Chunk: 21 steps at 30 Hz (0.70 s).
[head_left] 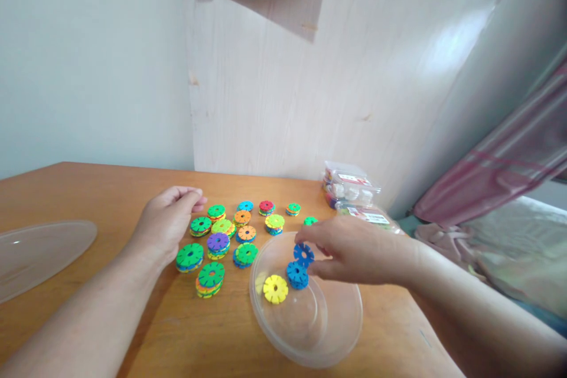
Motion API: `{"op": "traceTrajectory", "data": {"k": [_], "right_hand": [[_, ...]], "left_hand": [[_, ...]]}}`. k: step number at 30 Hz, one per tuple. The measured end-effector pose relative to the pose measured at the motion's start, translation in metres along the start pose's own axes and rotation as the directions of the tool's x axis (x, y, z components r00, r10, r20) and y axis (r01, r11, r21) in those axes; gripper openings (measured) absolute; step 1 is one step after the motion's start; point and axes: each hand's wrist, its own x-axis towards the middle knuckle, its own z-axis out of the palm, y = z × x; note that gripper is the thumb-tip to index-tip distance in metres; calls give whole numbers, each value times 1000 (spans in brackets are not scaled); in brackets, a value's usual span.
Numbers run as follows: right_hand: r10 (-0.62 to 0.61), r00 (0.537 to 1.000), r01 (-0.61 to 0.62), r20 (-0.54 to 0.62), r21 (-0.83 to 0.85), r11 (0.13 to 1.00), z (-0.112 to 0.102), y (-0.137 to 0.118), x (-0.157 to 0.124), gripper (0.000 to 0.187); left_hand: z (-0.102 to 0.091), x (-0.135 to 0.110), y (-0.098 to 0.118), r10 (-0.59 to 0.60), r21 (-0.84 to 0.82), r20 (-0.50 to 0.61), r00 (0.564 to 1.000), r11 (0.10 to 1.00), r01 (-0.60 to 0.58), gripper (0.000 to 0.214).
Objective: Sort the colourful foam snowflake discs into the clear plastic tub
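My right hand point(349, 251) reaches over the clear plastic bowl point(345, 331). Its thumb and fingertips are curled round the edge of a blue notched disc point(303, 254). Other blue notched discs point(297, 275) sit just below it, and a yellow notched disc point(275, 289) lies to their left in the bowl. My left hand point(166, 218) is closed, fingertips pressed together, left of the stacked discs; whatever it may hold is hidden. Nearest to it are stacks topped by green discs point(201, 225). Further stacks have purple point(218, 242), orange point(246, 233) and red point(266, 205) tops.
A clear oval lid point(48, 254) lies at the table's left. Clear plastic boxes point(352, 186) with contents stand at the back right, against the wall. Beyond the table's right edge are a pink curtain point(491, 153) and fabric point(500, 248).
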Motion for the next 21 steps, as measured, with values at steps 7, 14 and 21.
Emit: {"op": "traceTrajectory", "data": {"k": [7,14,21], "right_hand": [[-45,999,45,5,-119,992,28,-11,3,19],[198,970,-212,-142,-96,972,11,26,-9,27],[423,906,-422,-14,-105,901,28,88,-5,37]], "left_hand": [[0,-2,2,-16,-17,5,1000,1000,16,25],[0,1,2,-23,-9,19,1000,1000,23,25],[1,1,-1,-25,-12,37,999,1000,25,26]]}}
